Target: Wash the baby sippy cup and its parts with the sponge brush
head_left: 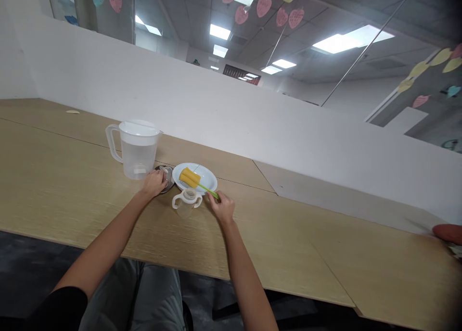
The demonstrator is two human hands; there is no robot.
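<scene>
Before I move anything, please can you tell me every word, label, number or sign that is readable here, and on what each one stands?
None is readable: the pink paper hearts overhead carry small marks too blurred to read, and the clear plastic jug, clear two-handled plastic cup and yellow sponge brush with green handle show no legible text.

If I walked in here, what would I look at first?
The bright yellow sponge on its green handle would catch your eye first, lying on a white plate in the middle of the wooden table. Right beside it are two hands: the right hand at the handle's end, the left hand on a round metal piece. High up, pink paper hearts hang overhead.
</scene>
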